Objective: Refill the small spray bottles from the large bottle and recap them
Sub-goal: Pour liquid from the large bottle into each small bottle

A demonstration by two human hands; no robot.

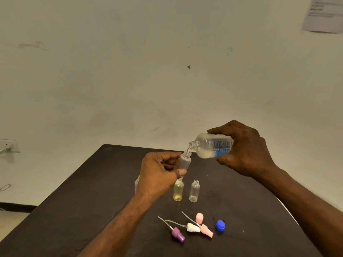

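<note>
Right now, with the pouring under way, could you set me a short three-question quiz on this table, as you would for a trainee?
1. True or false: the large bottle in the right hand is tilted, its mouth at the neck of the small clear bottle held by the left hand.
2. How many spray pump heads lie loose on the table?
3. Which lies nearest the blue cap? A) purple pump head B) pink pump head C) yellow bottle

Key: 1 true. 2 three: purple, white, pink. 3 B.

left hand [159, 173] clenched, right hand [245, 151] curled
</note>
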